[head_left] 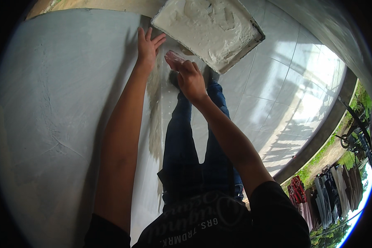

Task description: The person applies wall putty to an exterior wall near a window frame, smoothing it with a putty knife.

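My left hand (148,45) lies flat against a grey plastered wall (58,103), fingers spread and holding nothing. Just to its right, my right hand (190,78) grips a small putty scraper (174,56) whose pale pinkish blade points toward the foot of the wall. A rectangular tray (244,53) full of white putty sits on the floor just beyond both hands. White putty streaks (155,120) run down the joint between wall and floor under my left forearm. My legs in dark jeans (182,140) stand below the hands.
A glossy white tiled floor (268,95) spreads to the right, ending at a dark curb (318,140). Past it are a grass strip, hanging clothes (335,186) and a parked two-wheeler (353,136).
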{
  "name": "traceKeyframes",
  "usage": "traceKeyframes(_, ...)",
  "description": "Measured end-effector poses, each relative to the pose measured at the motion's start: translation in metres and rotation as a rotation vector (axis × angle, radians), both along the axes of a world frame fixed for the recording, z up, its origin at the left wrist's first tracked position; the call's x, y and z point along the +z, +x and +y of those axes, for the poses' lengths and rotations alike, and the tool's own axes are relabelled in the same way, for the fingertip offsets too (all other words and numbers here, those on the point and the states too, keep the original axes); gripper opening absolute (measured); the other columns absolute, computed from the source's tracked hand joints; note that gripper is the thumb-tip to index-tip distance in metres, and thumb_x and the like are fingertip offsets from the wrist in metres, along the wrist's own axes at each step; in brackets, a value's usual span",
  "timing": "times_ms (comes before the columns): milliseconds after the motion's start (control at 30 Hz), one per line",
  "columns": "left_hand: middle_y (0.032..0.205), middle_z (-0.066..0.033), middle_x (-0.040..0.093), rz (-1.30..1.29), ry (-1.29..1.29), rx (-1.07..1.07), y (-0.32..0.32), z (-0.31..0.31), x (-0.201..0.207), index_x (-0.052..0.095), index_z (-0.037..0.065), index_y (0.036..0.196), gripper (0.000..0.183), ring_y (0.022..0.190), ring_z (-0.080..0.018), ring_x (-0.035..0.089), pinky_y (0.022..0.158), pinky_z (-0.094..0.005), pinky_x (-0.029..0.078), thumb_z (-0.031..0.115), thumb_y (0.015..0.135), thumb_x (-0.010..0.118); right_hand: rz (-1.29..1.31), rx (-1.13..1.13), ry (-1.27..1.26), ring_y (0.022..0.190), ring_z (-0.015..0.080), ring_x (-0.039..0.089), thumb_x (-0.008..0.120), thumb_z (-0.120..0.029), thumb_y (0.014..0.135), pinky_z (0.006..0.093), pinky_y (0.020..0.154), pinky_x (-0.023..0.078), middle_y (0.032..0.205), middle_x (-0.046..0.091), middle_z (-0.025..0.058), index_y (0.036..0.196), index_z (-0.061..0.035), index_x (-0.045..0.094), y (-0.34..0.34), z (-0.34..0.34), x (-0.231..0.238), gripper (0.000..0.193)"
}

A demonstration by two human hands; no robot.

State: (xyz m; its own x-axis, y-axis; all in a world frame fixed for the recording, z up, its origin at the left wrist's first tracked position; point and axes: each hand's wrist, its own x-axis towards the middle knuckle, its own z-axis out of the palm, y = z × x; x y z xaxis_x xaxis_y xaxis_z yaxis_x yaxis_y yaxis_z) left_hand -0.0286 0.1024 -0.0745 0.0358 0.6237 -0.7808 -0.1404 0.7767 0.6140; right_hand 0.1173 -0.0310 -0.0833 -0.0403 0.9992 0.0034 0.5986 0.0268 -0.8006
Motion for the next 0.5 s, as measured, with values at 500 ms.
traceKeyframes(500,0.160,-0.0138,0.045,-0.059,-0.058,-0.079,-0.003,-0.011,0.004,0.005,0.017,0.167,0.098,0.150,-0.0308,0.036,0.123,-0.0544,-0.001,0.083,0.094,0.011,1.662,-1.079,-0.653,0.082,0.0161,0.067,0.071,-0.006,0.095,0.0315,0.077,0.057,0.099,0.070,0.0041,0.106,-0.0078,0.064,0.006,0.018,-0.005,0.013)
